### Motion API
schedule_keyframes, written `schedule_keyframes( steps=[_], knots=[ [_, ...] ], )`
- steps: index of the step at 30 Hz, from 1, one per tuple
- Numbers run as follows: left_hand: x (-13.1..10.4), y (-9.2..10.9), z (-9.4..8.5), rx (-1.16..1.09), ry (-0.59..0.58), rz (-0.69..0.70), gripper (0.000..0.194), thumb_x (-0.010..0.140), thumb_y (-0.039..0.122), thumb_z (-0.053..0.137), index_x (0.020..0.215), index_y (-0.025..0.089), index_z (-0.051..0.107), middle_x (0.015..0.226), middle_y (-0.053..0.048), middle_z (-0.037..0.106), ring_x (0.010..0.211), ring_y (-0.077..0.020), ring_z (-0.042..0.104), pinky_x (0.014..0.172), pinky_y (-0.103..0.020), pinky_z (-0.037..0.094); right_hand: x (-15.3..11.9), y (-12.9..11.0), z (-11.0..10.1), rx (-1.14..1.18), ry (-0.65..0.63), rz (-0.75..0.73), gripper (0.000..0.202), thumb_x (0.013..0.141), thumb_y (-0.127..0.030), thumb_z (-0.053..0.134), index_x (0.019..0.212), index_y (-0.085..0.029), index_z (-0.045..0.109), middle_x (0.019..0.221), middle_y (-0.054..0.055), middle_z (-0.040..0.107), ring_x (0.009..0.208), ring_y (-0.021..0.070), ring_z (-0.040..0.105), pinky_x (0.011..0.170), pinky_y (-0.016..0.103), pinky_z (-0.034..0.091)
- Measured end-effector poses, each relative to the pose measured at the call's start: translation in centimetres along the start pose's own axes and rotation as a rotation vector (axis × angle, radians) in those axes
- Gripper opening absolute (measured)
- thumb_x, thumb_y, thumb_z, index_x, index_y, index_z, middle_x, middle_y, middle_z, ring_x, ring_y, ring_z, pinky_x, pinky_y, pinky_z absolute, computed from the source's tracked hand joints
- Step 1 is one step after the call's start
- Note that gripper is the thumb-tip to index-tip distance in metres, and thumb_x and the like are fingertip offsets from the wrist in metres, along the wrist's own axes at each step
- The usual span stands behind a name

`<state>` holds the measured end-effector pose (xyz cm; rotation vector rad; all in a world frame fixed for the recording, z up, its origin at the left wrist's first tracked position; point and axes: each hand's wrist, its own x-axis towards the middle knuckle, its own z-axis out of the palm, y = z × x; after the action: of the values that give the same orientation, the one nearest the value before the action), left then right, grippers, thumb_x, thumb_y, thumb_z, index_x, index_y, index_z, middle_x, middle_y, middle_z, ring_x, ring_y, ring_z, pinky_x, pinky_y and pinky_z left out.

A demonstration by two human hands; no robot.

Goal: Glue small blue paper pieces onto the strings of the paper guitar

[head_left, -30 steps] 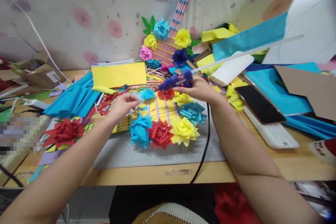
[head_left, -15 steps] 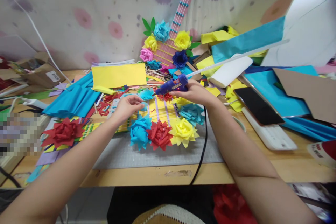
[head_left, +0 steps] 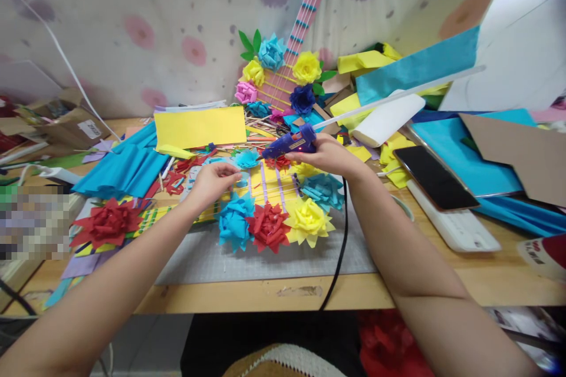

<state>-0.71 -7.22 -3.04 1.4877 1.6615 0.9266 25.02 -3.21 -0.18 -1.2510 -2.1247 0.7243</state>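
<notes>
My right hand [head_left: 325,156] is wrapped round a blue glue gun [head_left: 289,142], with a long translucent glue stick [head_left: 398,97] sticking out of its back. Its nozzle points left, close to a blue paper flower [head_left: 246,158]. My left hand [head_left: 216,181] is closed in a pinch; a small blue paper piece [head_left: 242,180] shows at its fingertips. Under both hands lies a yellow paper guitar [head_left: 269,179] with purple strips and strings. Along its near edge sit a blue flower [head_left: 236,221], a red flower [head_left: 269,227] and a yellow flower [head_left: 310,221].
A pink paper guitar [head_left: 305,23] leans against the curtain. Blue crepe paper [head_left: 119,162] and a yellow sheet [head_left: 201,129] lie at left and back. A phone [head_left: 435,178] rests on a white case at right, near a cup [head_left: 546,256]. The gun's black cord [head_left: 342,247] hangs over the table edge.
My left hand has shifted very slightly, its fingers drawn a little closer together. The glue gun and my right hand stay in place.
</notes>
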Motion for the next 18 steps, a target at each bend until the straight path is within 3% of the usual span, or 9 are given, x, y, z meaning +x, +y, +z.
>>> schedule_keyframes(
  steps=[4,11,14,18],
  knots=[
    [-0.3,-0.2,-0.2,-0.044,0.022,-0.003,0.022,0.057,0.033,0.070,0.067,0.015,0.062,0.061,0.000,0.063,0.045,-0.0114,0.055,0.049,-0.025,0.045,-0.1,-0.3,0.0,0.015,-0.009,0.017,0.045,0.068,-0.057,0.061,0.082,-0.014,0.069,0.076,0.004,0.065,0.074,0.0181,0.058,0.066,0.028,0.043],
    [-0.1,-0.7,-0.5,0.066,-0.006,0.036,0.029,0.056,0.043,0.071,0.062,0.015,0.062,0.054,0.000,0.062,0.042,-0.0093,0.049,0.042,-0.022,0.037,0.0,-0.3,0.1,0.037,-0.017,0.008,0.045,0.068,-0.056,0.061,0.083,-0.015,0.069,0.073,0.004,0.063,0.073,0.0179,0.057,0.067,0.028,0.043],
    [0.2,-1.1,-0.8,0.093,-0.035,0.015,0.030,0.060,0.046,0.068,0.066,0.017,0.062,0.048,0.001,0.059,0.038,-0.0083,0.045,0.039,-0.021,0.033,0.0,0.0,0.1,0.015,-0.006,0.014,0.047,0.068,-0.058,0.061,0.083,-0.015,0.068,0.074,0.004,0.062,0.074,0.0182,0.056,0.066,0.028,0.043],
    [0.1,-1.2,-0.9,0.017,-0.128,-0.019,0.031,0.061,0.045,0.067,0.071,0.016,0.060,0.048,0.001,0.059,0.038,-0.0101,0.049,0.041,-0.023,0.039,0.1,0.1,0.1,0.001,-0.001,0.024,0.047,0.067,-0.059,0.060,0.080,-0.015,0.067,0.073,0.004,0.061,0.073,0.0178,0.055,0.065,0.028,0.042]
  ],
)
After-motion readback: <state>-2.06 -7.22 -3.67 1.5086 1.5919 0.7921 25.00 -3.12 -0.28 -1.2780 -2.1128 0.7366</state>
